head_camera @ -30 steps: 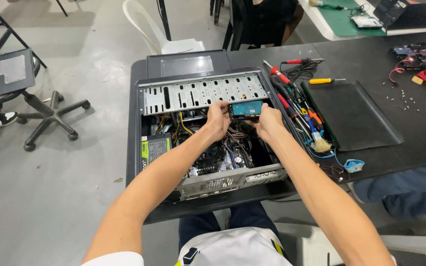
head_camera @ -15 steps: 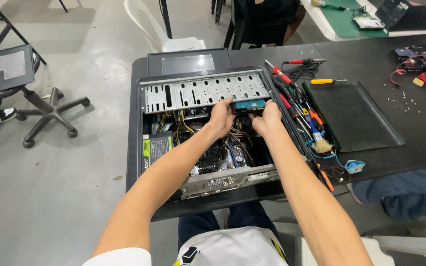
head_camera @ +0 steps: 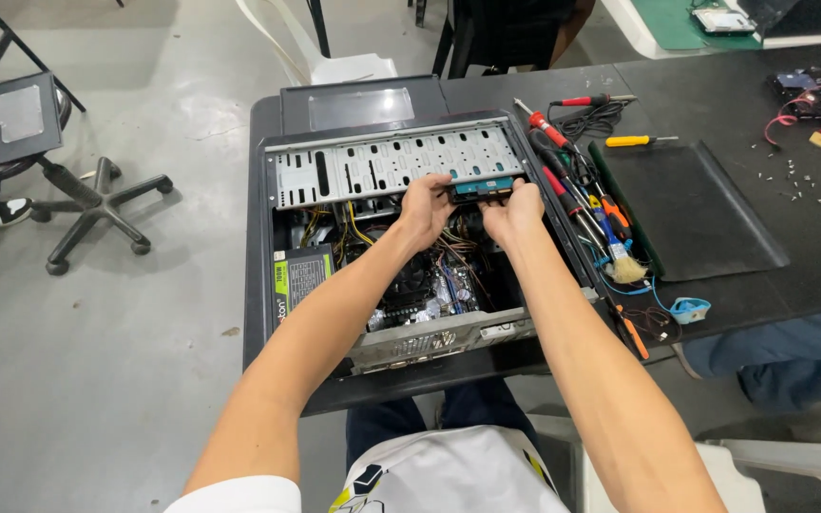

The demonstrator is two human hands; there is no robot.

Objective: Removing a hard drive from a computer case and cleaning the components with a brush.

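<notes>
Black table [head_camera: 715, 85], open computer case [head_camera: 268, 237], both hands [head_camera: 472, 209] gripping drive [head_camera: 484, 186] (now nearer bay rack [head_camera: 382, 166])

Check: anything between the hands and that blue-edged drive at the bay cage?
Nothing visible. The left hand and right hand already grip the flat blue-edged drive at its two ends, right against the perforated grey metal drive cage. Loose cables lie below, inside the case.
</notes>
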